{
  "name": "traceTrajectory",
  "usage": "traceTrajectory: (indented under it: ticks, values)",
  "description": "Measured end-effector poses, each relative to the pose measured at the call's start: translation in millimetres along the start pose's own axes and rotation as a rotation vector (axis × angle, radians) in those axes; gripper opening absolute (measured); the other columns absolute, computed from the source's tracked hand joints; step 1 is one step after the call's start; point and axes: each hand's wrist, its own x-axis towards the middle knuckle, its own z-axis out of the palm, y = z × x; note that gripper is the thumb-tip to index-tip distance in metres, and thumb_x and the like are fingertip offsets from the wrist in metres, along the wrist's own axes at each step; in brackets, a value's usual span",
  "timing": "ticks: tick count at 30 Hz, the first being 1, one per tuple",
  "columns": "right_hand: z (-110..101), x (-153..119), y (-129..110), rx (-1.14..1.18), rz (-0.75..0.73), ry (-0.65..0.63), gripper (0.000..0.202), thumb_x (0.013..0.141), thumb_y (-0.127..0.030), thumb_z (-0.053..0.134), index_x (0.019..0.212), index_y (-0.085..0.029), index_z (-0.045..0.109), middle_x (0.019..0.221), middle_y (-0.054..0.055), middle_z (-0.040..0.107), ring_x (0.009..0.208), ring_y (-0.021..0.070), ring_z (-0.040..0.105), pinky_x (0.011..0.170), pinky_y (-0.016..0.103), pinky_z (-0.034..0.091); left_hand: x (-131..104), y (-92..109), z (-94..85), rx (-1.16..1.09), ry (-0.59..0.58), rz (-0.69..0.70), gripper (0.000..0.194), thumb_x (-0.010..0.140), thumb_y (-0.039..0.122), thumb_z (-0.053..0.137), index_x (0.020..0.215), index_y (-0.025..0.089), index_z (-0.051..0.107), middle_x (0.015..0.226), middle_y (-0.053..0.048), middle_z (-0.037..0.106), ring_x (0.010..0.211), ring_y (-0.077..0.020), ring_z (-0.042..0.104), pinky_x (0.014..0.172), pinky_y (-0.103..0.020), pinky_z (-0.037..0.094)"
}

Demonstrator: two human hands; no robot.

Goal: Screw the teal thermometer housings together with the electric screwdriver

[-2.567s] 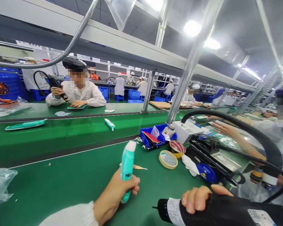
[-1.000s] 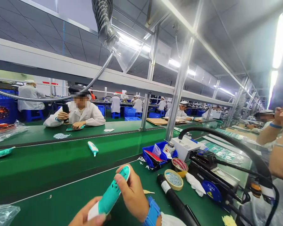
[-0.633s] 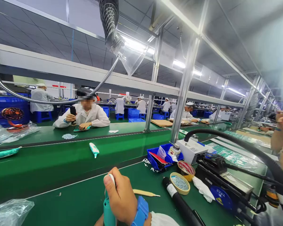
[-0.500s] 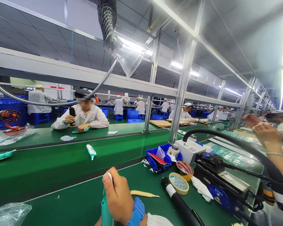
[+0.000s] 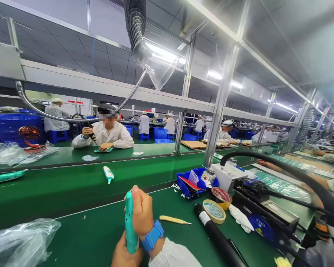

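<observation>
A long teal plastic device housing (image 5: pixel 129 222) stands nearly upright in front of me, with small holes along its side. Round its lower end, my left hand (image 5: pixel 125 254) is closed, partly cut off by the bottom edge of the view. My right hand (image 5: pixel 143 211), a blue band on its wrist, grips the upper part from the right, its thumb near the tip. A cream-coloured pick-like tool (image 5: pixel 174 220) lies on the green bench just right of my right hand. Beyond it rests a black cylindrical screwdriver (image 5: pixel 208 226).
A round dish of small screws (image 5: pixel 213 211), a tape roll (image 5: pixel 222 196) and blue bins (image 5: pixel 189 185) stand to the right, near a grey box (image 5: pixel 229 174). Clear plastic bags (image 5: pixel 25 237) lie left. A white-and-teal housing (image 5: pixel 108 174) lies on the green belt (image 5: pixel 72 189). A co-worker (image 5: pixel 110 129) sits opposite.
The view has swung a little left. The teal housing has come up and shows more of its length, and my left hand is now more visible at its base. The co-worker's raised hand on the right has lowered.
</observation>
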Motion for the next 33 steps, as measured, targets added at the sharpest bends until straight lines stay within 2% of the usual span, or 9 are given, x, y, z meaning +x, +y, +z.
traceTrajectory:
  ticks: [3,7,11,17,20,24,28,33]
  values:
    - [5.4,2.6,3.4,0.021,0.03,0.043,0.06,0.088,-0.059,0.023,0.059,-0.016,0.053,0.049,0.002,0.052,0.04,0.0113,0.048,0.041,0.022,0.035,-0.8,5.6,1.7,0.006,0.013,0.019,0.039,0.05,0.034,0.073,0.08,0.012,0.061,0.072,-0.009,0.069,0.064,-0.0211,0.057,0.062,-0.029,0.047]
    - [5.5,2.0,6.3,0.049,0.083,0.099,0.061,0.086,-0.062,0.023,0.06,-0.017,0.053,0.046,0.0,0.049,0.04,0.012,0.046,0.041,0.023,0.035,-4.4,13.6,4.1,0.061,-0.004,0.027,0.037,0.056,0.038,0.07,0.08,0.012,0.061,0.079,-0.01,0.069,0.066,-0.0207,0.058,0.062,-0.028,0.047]
    - [2.1,0.8,7.3,0.066,0.125,0.123,0.062,0.084,-0.066,0.022,0.06,-0.018,0.052,0.046,0.0,0.048,0.041,0.0126,0.046,0.04,0.023,0.035,-2.1,9.9,2.6,0.123,-0.018,0.037,0.039,0.058,0.035,0.07,0.087,0.011,0.06,0.086,-0.011,0.069,0.07,-0.022,0.059,0.063,-0.028,0.047]
    - [4.0,3.6,11.8,0.129,0.197,0.101,0.056,0.08,-0.07,0.028,0.061,-0.02,0.045,0.049,-0.001,0.047,0.043,0.0125,0.045,0.04,0.023,0.036,4.5,1.3,-1.3,0.124,-0.001,-0.004,0.04,0.052,0.034,0.074,0.085,0.014,0.061,0.072,-0.008,0.068,0.066,-0.0229,0.06,0.059,-0.028,0.047]
    - [4.6,3.8,11.8,0.178,0.221,0.061,0.054,0.077,-0.072,0.033,0.063,-0.021,0.041,0.053,-0.002,0.048,0.043,0.0109,0.043,0.04,0.023,0.036,5.6,2.4,-1.1,0.094,-0.008,0.034,0.036,0.051,0.029,0.072,0.082,0.016,0.06,0.071,-0.005,0.066,0.065,-0.0211,0.058,0.06,-0.028,0.045]
    - [-4.8,1.1,6.7,0.241,0.26,-0.011,0.054,0.073,-0.074,0.038,0.066,-0.02,0.041,0.055,-0.003,0.049,0.047,0.0106,0.043,0.043,0.022,0.037,5.3,7.9,-2.6,0.189,-0.092,0.058,0.021,0.052,0.016,0.057,0.073,0.017,0.055,0.057,0.003,0.054,0.054,-0.0142,0.046,0.051,-0.025,0.037]
    - [-20.0,-1.5,0.1,0.291,0.317,-0.095,0.053,0.068,-0.073,0.05,0.071,-0.02,0.042,0.059,-0.003,0.051,0.048,0.0095,0.044,0.045,0.021,0.039,-1.5,20.3,-4.8,0.258,-0.153,0.022,0.021,0.048,0.01,0.048,0.068,0.017,0.051,0.05,0.008,0.038,0.048,-0.0091,0.031,0.047,-0.023,0.027]
    - [-28.6,-1.2,-1.7,0.318,0.379,-0.143,0.052,0.067,-0.069,0.056,0.074,-0.019,0.044,0.059,-0.003,0.052,0.049,0.0103,0.046,0.046,0.022,0.039,-11.6,36.9,-2.7,0.319,-0.222,-0.032,0.022,0.047,0.007,0.043,0.066,0.018,0.046,0.051,0.01,0.031,0.047,-0.0072,0.025,0.046,-0.023,0.023]
